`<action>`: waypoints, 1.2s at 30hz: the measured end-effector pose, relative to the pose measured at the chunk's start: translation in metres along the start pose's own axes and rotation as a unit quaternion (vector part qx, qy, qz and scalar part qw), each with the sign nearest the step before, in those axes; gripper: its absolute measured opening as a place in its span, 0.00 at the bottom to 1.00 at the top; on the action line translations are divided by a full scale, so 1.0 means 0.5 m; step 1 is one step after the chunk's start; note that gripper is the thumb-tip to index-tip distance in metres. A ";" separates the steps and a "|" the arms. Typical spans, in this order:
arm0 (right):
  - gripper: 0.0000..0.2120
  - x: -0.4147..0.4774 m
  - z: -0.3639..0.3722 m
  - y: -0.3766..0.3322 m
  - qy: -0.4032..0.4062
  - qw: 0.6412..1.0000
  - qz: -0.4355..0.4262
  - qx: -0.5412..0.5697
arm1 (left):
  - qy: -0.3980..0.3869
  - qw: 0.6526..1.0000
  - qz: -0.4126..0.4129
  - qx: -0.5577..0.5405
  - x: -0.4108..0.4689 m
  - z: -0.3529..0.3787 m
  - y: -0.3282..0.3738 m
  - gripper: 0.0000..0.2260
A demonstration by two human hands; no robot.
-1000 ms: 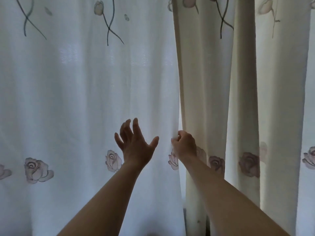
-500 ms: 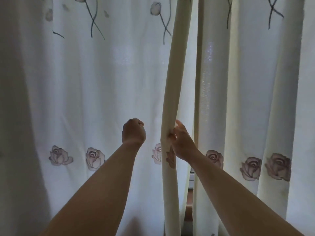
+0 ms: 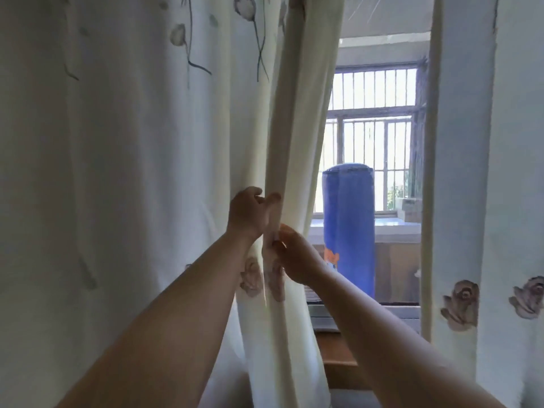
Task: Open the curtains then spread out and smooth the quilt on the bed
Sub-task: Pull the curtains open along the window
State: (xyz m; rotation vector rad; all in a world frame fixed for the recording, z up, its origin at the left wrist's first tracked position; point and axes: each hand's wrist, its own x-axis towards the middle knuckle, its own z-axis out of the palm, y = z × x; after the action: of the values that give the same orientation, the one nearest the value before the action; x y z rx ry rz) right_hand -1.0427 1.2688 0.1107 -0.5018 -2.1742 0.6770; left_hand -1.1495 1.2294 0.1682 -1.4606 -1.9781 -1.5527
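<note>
- Far left of the window (image 3: pixel 374 128), the left curtain (image 3: pixel 132 172), white with printed roses, is hanging in loose folds and covering that whole side.
- Just left of the window, the left hand (image 3: pixel 248 212) is curling its fingers round the curtain's bunched edge (image 3: pixel 291 142), thumb on the near side. This is probably to gather the cloth so it slides along as one bundle.
- Directly below and touching it, the right hand (image 3: pixel 294 254) is pinching the same edge between thumb and fingers, seemingly steadying the fold while the pull goes leftward.
- The window itself is showing as a tall bright gap, with barred panes, a blue cylinder (image 3: pixel 348 225) standing beyond it, and a wooden sill (image 3: pixel 338 357) at the bottom.
- Right of the window, the right curtain (image 3: pixel 512 172) is hanging straight, with no hand on it.
- The quilt and bed are lying outside the view, so that part of the task appears not yet begun.
- Half a second ago the curtains were meeting with only a thin slit between them; now they are standing well apart.
- The left hand was then a closed fist against the panel, apart from the edge. It is now grasping that edge beside the right hand, which is keeping its hold.
</note>
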 end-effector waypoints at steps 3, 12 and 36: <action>0.10 0.010 0.034 -0.003 0.003 1.000 -0.008 -0.024 | 0.032 0.996 0.066 0.057 -0.005 -0.042 -0.033 0.12; 0.26 0.048 0.077 -0.053 0.206 0.975 0.061 -0.056 | 0.175 0.967 0.100 0.157 -0.009 -0.101 -0.142 0.09; 0.18 0.212 0.191 -0.087 0.097 0.994 0.003 -0.041 | 0.134 0.982 -0.021 0.132 0.021 -0.186 -0.197 0.18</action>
State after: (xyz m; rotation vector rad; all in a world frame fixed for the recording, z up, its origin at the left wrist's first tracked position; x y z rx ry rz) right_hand -1.1876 1.2643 0.1455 -0.5912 -2.0232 0.5213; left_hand -1.2675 1.1637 0.1543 -1.0536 -1.9729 -1.3584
